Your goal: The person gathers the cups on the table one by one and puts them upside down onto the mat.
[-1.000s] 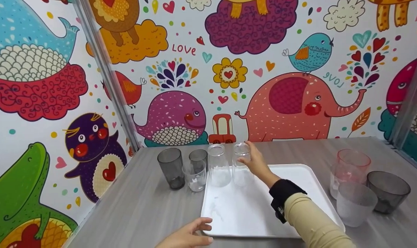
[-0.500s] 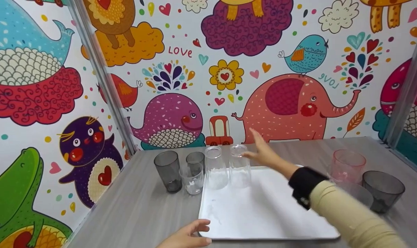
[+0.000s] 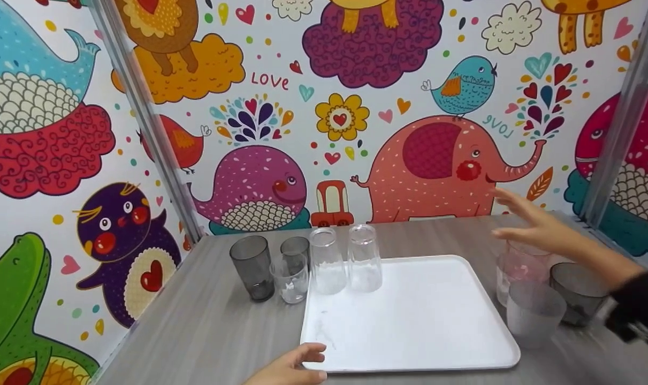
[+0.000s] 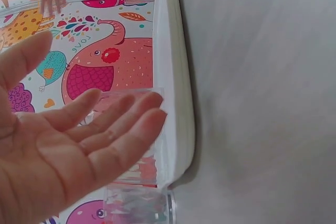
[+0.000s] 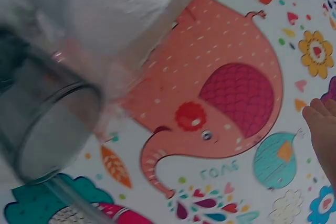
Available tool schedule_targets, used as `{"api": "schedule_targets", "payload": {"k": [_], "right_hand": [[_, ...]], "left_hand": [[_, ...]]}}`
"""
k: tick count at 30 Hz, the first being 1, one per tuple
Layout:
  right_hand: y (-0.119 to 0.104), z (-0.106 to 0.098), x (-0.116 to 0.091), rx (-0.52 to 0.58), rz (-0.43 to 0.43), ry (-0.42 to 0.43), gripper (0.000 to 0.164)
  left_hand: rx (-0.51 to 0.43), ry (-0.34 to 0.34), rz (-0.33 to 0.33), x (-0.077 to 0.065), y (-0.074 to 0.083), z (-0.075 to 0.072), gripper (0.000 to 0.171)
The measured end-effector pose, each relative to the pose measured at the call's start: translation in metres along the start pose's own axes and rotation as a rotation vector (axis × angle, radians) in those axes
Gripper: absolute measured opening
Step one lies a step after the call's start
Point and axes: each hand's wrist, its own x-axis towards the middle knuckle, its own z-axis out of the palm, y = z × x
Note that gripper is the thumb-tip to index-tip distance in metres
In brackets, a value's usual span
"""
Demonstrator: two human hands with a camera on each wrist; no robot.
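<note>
My right hand (image 3: 548,227) hangs in the air with its fingers extended, above and behind a pink-tinted glass (image 3: 524,270), a frosted clear glass (image 3: 535,313) and a wide grey glass (image 3: 580,294). In the right wrist view, its fingers (image 5: 323,129) show at the right edge, holding nothing. Two tall clear glasses (image 3: 328,267) (image 3: 365,262), apparently upside down, stand at the back left of a white tray (image 3: 409,326). By the tray's front left corner is my left hand (image 3: 294,366); the left wrist view shows its palm (image 4: 58,156) bare and fingers relaxed.
Left of the tray stand a tall grey glass (image 3: 253,272), a shorter grey glass (image 3: 295,250) and a small clear glass (image 3: 291,286). Patterned wall panels (image 3: 398,69) enclose the grey table (image 3: 195,321) at the back and sides.
My right hand has let go of the right-hand tall clear glass and swung right, over to the glasses beside the tray. The left hand stays about where it was.
</note>
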Motion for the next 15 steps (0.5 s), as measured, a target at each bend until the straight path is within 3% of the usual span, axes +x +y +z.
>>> {"api": "schedule_targets", "payload": {"k": [7,11,15], "right_hand": [[0.078,-0.035,-0.059,-0.087,0.247,0.002,0.088],[0.11,-0.044,-0.082,-0.035,0.431,-0.091,0.095],[0.129,-0.045,-0.097,0.029,0.537,-0.183,0.101]], "left_hand": [[0.054,0.017,0.014,-0.002,0.005,-0.001,0.053],[0.036,0.001,0.023,-0.002,0.005,0.001,0.055],[0.028,-0.01,0.022,-0.001,0.005,0.002,0.055]]}}
